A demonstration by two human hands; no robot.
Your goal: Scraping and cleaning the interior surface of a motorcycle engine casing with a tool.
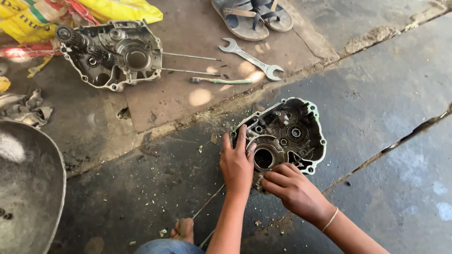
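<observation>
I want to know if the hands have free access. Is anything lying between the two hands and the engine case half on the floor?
Nothing visible does. The left hand rests on the edge of the engine case half, and the right hand touches its lower rim; both are in direct contact.

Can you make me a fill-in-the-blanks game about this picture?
1. Both hands rest on the near engine case half, which lies on the ____.
2. The spanner lies between the toothbrush and a pair of ____.
3. The right hand has a thin ____ on its wrist.
4. The left hand lies with its fingers ____ on the case.

Missing words: floor; sandals; bangle; flat
</observation>
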